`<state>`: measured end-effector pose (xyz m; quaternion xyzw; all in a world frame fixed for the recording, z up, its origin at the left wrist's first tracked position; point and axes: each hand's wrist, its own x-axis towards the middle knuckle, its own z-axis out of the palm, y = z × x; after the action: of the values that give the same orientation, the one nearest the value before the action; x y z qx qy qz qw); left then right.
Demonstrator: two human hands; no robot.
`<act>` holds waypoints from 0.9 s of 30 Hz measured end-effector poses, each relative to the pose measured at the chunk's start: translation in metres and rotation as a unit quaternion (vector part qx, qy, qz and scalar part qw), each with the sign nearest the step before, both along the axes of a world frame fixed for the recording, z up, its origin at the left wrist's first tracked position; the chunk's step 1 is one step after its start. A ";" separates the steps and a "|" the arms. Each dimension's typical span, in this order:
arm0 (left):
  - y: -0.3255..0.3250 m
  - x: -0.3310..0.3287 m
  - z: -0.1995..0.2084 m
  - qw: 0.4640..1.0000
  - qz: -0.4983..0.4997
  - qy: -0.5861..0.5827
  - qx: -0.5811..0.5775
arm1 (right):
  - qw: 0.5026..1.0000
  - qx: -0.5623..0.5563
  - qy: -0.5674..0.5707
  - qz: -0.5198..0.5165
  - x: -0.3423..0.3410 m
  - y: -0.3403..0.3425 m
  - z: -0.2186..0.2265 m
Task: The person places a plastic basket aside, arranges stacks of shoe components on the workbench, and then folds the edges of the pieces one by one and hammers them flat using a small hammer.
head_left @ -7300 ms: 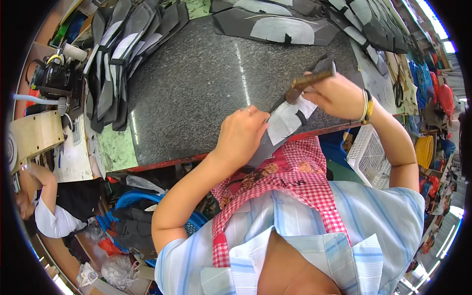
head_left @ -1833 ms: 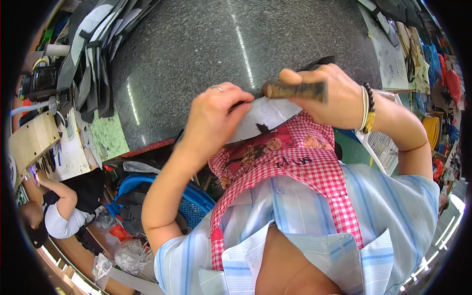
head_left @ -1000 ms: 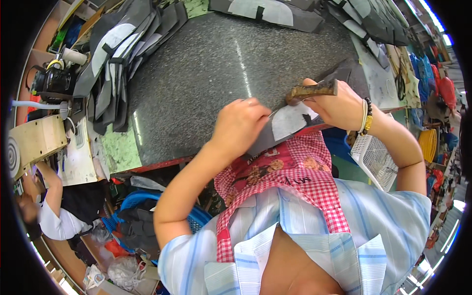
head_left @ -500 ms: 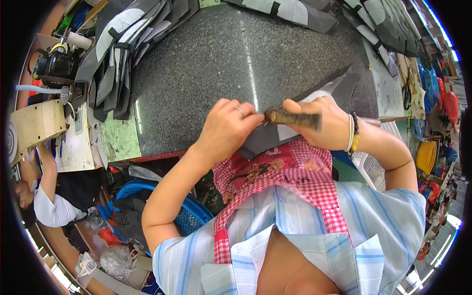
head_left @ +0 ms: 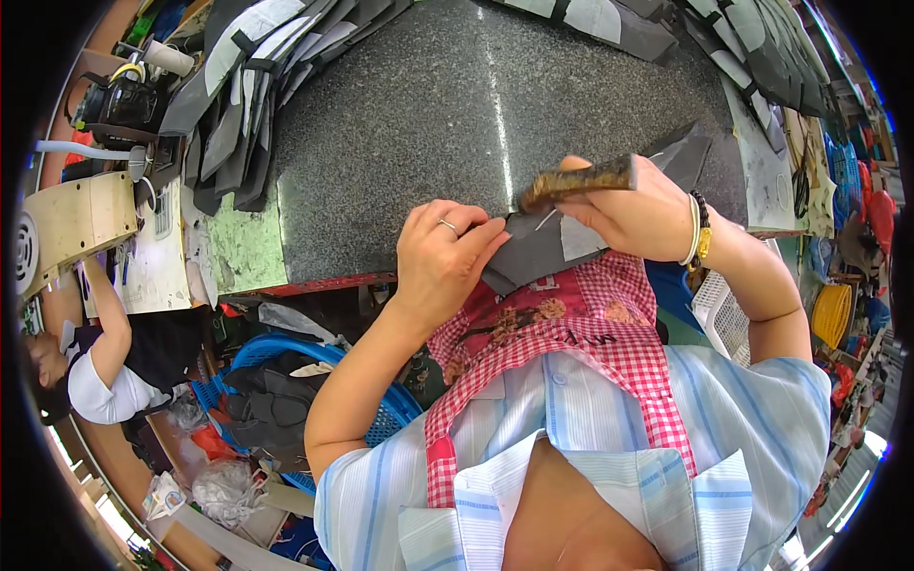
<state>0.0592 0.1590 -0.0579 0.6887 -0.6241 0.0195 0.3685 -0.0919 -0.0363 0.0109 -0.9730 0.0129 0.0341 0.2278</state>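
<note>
A dark grey sheet piece (head_left: pixel 524 257) with a pale grey patch lies over the near edge of the black speckled worktop (head_left: pixel 400 124), against my apron. My left hand (head_left: pixel 443 252), with a ring on one finger, is closed in a pinch at the piece's left edge. My right hand (head_left: pixel 638 209) is closed around a worn brown hammer (head_left: pixel 581 183). Its dark end is just right of my left fingertips, over the piece. The hammer's handle is hidden by my hand. A thin white strand (head_left: pixel 546 220) shows below the hammer.
Stacks of grey cut pieces lie at the far left (head_left: pixel 238 105), top (head_left: pixel 619 24) and far right (head_left: pixel 762 57). A blue basket (head_left: pixel 390 419) with dark scraps stands below left. Beyond it, a co-worker (head_left: pixel 105 381) reaches toward a cream machine (head_left: pixel 81 224). A white crate (head_left: pixel 724 309) is by my right elbow.
The hammer and my right hand have risen slightly and tilted. My left hand stays pinched at the piece's edge. The whole view has shifted a little.
</note>
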 end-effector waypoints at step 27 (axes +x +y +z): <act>-0.022 0.190 0.138 0.874 0.237 -0.378 -0.191 | 0.587 0.476 -0.351 -0.553 -0.166 -0.101 -0.050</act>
<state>0.2496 0.1368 0.0800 0.6722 -0.5185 0.4837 0.2129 -0.2575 -0.1369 -0.0388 -0.4671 0.4490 -0.4416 0.6206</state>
